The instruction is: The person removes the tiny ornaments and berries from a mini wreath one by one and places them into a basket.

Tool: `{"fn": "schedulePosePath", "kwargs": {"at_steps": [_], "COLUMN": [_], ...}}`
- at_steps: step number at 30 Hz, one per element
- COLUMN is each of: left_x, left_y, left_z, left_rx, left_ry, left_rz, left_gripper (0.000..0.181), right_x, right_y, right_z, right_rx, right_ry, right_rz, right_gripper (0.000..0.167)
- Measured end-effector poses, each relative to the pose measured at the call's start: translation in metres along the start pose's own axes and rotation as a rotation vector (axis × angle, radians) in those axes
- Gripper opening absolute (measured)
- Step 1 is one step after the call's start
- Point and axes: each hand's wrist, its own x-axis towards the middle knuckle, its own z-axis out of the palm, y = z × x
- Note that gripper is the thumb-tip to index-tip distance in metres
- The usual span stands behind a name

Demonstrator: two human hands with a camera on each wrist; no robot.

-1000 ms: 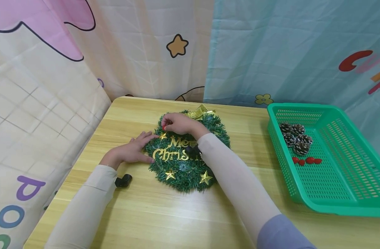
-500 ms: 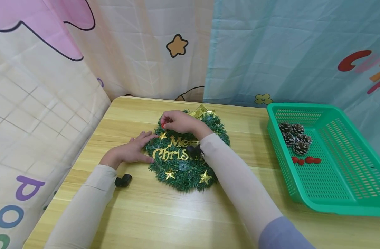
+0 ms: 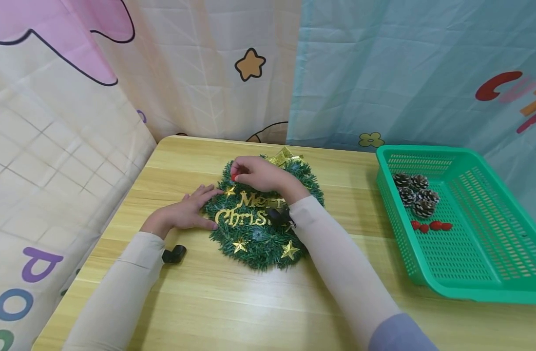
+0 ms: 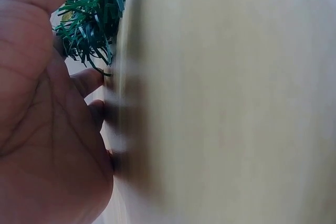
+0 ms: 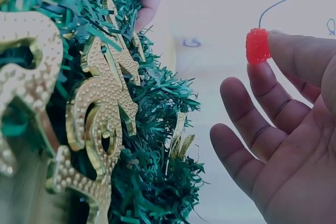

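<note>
A green wreath [image 3: 250,258] with gold stars and gold "Merry Christmas" lettering [image 3: 241,218] lies flat on the wooden table. My right hand [image 3: 261,174] is above the wreath's upper left part. Between thumb and fingertip it pinches a red artificial raspberry [image 5: 258,45], held apart from the greenery in the right wrist view. The other fingers of that hand are loosely bent. At the wreath's left edge, my left hand [image 3: 186,210] lies with fingers spread, index finger near a gold star [image 3: 230,191] and thumb touching the edge. My right forearm hides part of the lettering.
A green plastic basket [image 3: 443,291] stands on the right side of the table. Inside are several frosted pine cones [image 3: 423,208] and several red berries [image 3: 436,225]. A gold bow [image 3: 283,157] tops the wreath. Printed curtains [image 3: 198,73] hang behind.
My right hand, with the raspberry, has risen slightly and shifted a little to the right. My left hand has stayed in place.
</note>
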Motion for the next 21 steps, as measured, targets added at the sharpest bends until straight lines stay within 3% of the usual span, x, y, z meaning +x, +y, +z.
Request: {"fn": "schedulePosePath", "kwargs": {"at_steps": [21], "left_x": [-0.001], "left_y": [0.001], "left_z": [0.0], "left_rx": [-0.015], "left_ry": [-0.002], "left_rz": [0.001], "left_gripper": [0.094], "right_x": [-0.034], "right_y": [-0.011], "right_z": [-0.008], "right_rx": [-0.046], "right_ry": [0.071], "right_rz": [-0.042], "right_gripper": [0.005]}}
